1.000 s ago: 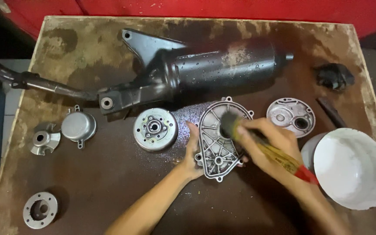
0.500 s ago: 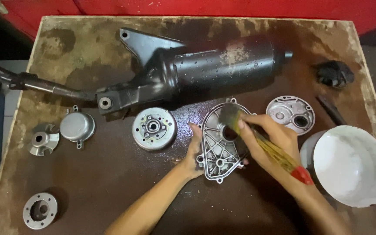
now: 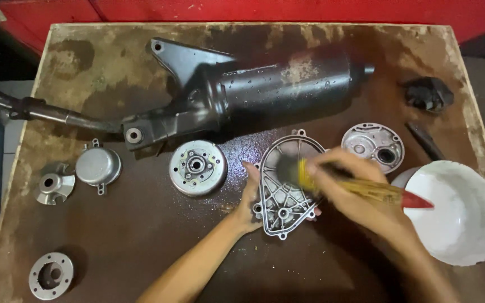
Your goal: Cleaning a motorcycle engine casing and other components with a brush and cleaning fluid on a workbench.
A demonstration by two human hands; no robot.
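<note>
A grey cast metal engine cover [image 3: 283, 196] lies on the wet brown table [image 3: 113, 247]. My left hand [image 3: 249, 199] holds the cover's left edge, fingers against its rim. My right hand [image 3: 360, 193] grips a paintbrush [image 3: 366, 188] with a wooden handle and a red tip; its dark bristles are blurred over the upper middle of the cover. A white bowl [image 3: 456, 210] stands just right of my right hand.
A long black exhaust muffler [image 3: 265, 90] with its pipe lies across the back. Round metal parts: a flywheel [image 3: 197, 167], a small cap [image 3: 97, 166], a fan-like piece [image 3: 54, 184], a ring [image 3: 51, 275], a round cover [image 3: 374, 146]. Dark rag [image 3: 429, 93] at far right.
The brush has swept from the cover's upper right toward its upper middle, and my right hand moved slightly left. My left hand stays on the cover's edge.
</note>
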